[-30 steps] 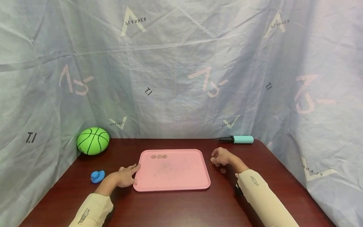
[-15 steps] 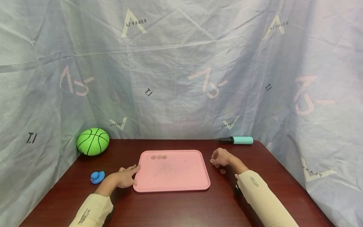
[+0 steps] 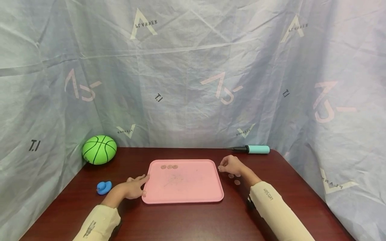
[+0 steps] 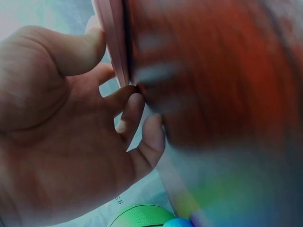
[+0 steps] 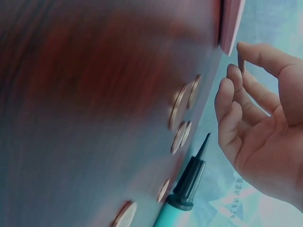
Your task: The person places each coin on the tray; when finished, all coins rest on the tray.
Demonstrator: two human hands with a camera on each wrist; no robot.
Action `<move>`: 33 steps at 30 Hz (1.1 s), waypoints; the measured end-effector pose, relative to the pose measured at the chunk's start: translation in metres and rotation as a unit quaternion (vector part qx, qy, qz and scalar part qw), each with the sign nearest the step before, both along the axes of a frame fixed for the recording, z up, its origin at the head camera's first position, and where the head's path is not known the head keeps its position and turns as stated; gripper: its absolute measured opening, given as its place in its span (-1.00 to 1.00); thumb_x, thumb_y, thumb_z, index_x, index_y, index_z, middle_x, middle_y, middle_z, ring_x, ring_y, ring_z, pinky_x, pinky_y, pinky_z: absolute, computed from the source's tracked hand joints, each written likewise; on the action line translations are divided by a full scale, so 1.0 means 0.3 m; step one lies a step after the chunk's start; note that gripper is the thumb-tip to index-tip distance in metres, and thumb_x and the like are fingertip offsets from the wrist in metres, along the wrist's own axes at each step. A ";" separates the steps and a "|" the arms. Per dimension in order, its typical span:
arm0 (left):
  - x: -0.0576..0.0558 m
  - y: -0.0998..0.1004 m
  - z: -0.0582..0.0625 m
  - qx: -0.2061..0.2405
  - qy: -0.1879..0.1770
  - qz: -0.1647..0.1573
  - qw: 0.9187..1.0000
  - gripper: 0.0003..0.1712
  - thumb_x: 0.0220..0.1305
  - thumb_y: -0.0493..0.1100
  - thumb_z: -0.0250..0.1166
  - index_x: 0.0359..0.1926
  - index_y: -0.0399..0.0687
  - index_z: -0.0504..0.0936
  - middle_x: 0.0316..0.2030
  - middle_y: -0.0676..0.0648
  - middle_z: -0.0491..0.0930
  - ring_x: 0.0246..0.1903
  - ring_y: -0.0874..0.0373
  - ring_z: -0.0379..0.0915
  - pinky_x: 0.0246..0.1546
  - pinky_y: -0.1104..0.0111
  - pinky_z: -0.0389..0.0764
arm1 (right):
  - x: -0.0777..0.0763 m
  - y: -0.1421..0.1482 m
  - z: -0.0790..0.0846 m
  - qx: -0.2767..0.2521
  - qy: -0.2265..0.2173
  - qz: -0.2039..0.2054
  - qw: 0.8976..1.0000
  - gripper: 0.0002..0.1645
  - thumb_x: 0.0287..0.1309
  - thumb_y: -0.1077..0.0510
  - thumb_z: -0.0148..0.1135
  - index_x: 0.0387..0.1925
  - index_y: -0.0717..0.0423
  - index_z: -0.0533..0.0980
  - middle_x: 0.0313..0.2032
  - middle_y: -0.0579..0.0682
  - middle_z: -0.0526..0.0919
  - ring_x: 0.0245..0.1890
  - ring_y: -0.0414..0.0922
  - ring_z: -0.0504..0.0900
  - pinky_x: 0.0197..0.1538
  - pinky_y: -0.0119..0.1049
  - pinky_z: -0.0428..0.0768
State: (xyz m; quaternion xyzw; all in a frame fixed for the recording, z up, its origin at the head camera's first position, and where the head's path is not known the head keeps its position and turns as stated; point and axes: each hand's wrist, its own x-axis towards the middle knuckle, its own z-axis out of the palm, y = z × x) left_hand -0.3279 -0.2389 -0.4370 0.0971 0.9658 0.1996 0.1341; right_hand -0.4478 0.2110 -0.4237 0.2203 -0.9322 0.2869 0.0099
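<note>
My right hand [image 3: 231,164] pinches a coin [image 5: 241,64] on edge between thumb and fingers, above the table beside the tray's right rim. Its other fingers are curled. Several coins [image 3: 237,182] lie on the table below and behind that hand; the right wrist view shows these coins [image 5: 178,107] flat on the wood. Three coins [image 3: 163,167] sit in a row near the far left corner of the pink tray [image 3: 193,197]. With thumb and fingers, my left hand [image 3: 134,187] holds the tray's left rim [image 4: 112,42]; some fingertips are hidden behind it.
A green basketball [image 3: 99,149] stands at the table's far left corner. Nearer lies a blue rubber duck [image 3: 104,187], left of my left forearm. A teal hand pump [image 3: 257,149] lies along the far right edge. Grey cloth [image 3: 181,127] hangs behind and on both sides.
My right hand has lifted a coin from the group on the table and moved left toward the tray, uncovering other coins. My left hand and the tray have not moved.
</note>
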 end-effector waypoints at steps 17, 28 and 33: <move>-0.018 -0.015 -0.046 0.008 0.013 0.000 1.000 -0.14 0.27 -0.10 0.27 0.52 -0.11 0.15 0.48 -0.33 0.08 0.13 -0.26 0.12 0.16 -0.18 0.21 | 0.019 -0.142 0.019 0.025 0.022 0.046 0.998 -0.88 0.10 0.13 0.40 -0.40 0.12 0.68 -0.50 -0.16 0.68 -0.47 -0.27 0.59 -0.36 -0.32 0.55; -0.013 -0.006 -0.032 0.009 0.011 0.002 1.000 -0.14 0.27 -0.09 0.28 0.52 -0.11 0.15 0.48 -0.33 0.07 0.18 -0.29 0.10 0.18 -0.22 0.20 | 0.014 -0.229 0.027 0.065 -0.012 0.034 0.997 -0.83 0.09 0.09 0.44 -0.34 0.10 0.68 -0.43 -0.10 0.71 -0.42 -0.24 0.62 -0.29 -0.28 0.60; -0.013 -0.008 -0.035 0.011 0.011 0.005 1.000 -0.13 0.26 -0.08 0.29 0.52 -0.11 0.15 0.48 -0.33 0.08 0.15 -0.26 0.11 0.16 -0.20 0.22 | 0.012 -0.254 0.021 0.067 -0.023 0.047 0.996 -0.83 0.11 0.11 0.45 -0.31 0.13 0.69 -0.42 -0.08 0.72 -0.40 -0.24 0.63 -0.28 -0.29 0.59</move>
